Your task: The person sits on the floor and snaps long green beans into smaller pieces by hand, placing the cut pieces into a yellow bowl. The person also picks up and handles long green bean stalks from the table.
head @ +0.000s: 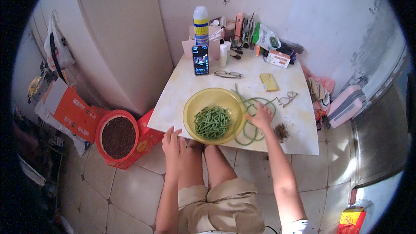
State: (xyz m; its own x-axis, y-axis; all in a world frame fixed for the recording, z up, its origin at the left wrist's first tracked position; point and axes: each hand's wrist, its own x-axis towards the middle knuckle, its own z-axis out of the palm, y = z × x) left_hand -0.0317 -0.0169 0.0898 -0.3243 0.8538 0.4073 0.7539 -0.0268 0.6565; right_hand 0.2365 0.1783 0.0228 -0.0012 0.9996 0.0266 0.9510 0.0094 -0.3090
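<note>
A translucent yellow bowl (239, 104) stands near the front edge of a pale table (172, 104), with cut green bean pieces (212, 123) in it. Just right of the bowl, my right hand (261, 116) is over several long, uncut green beans (249, 141); its fingers are spread, and whether they pinch a bean I cannot tell. My left hand (172, 140) is at the table's front edge, left of the bowl, fingers apart and with nothing in it. A small heap of brown bits (281, 132) lies on the table to the right of the long beans.
Behind the bowl, a lit phone (201, 61) leans before a spray can (201, 26). Eyeglasses (228, 74), a second pair (287, 98) and a yellow box (269, 82) lie on the table. A red tub of dark granules (119, 138) stands at the left.
</note>
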